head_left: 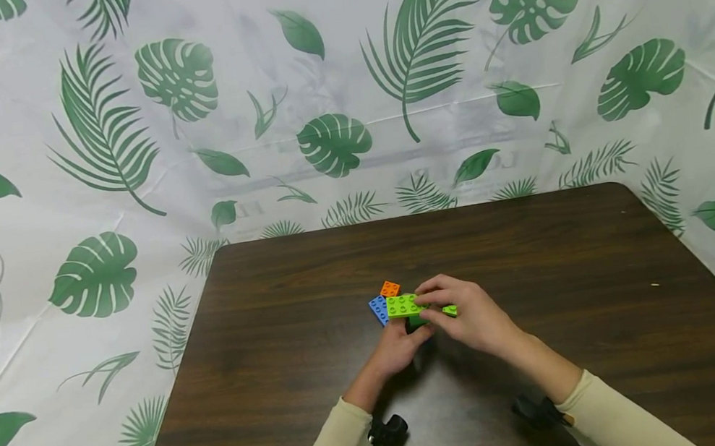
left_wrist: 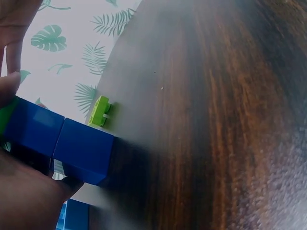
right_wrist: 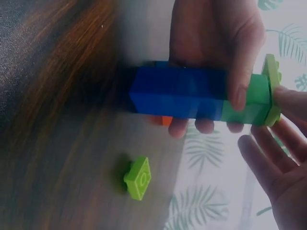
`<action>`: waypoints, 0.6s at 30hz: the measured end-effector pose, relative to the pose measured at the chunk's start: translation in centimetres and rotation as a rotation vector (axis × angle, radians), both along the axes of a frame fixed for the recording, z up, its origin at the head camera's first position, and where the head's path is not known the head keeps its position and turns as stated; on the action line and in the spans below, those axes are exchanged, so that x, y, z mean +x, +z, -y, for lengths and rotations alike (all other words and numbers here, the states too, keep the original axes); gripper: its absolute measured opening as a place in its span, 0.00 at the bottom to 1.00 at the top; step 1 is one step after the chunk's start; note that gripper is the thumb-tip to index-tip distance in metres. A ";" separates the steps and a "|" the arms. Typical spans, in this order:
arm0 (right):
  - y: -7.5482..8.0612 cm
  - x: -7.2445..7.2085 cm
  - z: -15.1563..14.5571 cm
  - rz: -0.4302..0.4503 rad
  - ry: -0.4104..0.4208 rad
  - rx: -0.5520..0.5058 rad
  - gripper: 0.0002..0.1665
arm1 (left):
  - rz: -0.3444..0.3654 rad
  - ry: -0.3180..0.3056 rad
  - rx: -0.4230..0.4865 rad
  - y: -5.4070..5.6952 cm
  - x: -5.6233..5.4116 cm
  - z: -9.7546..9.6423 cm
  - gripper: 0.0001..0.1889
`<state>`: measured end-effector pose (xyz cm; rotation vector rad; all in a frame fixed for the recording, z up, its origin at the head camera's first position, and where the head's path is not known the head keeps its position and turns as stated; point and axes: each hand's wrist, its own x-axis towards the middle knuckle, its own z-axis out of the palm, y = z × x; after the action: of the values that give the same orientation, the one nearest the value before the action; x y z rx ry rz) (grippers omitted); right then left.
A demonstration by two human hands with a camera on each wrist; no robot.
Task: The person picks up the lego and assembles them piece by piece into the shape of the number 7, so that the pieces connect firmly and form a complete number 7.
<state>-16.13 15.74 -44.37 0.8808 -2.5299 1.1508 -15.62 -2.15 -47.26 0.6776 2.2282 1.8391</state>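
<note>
A stack of two blue bricks with a green brick above them stands on the table. My left hand grips this stack, its thumb across one side and fingers round the other. On top of the green brick lies a thin lime-green brick, studs up, longer than the stack is wide. My right hand pinches the lime-green brick between thumb and fingers. In the left wrist view the blue bricks show close up, while the lime-green brick on top is out of sight.
Behind the hands lie an orange brick and another blue brick. A second lime-green brick rests on the dark wooden table, to the right of the stack. A leaf-patterned sheet hangs beyond the table's far edge.
</note>
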 end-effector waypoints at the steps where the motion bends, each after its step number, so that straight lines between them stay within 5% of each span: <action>1: 0.0 0.0 0.0 -0.007 0.003 0.007 0.15 | 0.000 -0.002 0.004 -0.1 -0.1 0.0 0.18; 4: 0.1 0.0 0.1 -0.014 0.005 0.017 0.14 | -0.003 -0.012 0.031 -0.5 -0.3 -0.1 0.18; 11: 0.3 0.1 0.1 -0.020 -0.022 0.040 0.12 | 0.056 -0.036 0.187 -4.0 -1.4 -0.3 0.23; 18: 0.2 0.2 0.2 -0.029 -0.057 0.032 0.11 | 0.170 0.025 0.303 -4.4 -1.6 -0.5 0.22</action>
<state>-15.96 15.57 -44.16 0.8209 -2.5398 1.0758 -17.18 -1.64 -51.71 0.5171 1.8819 2.1826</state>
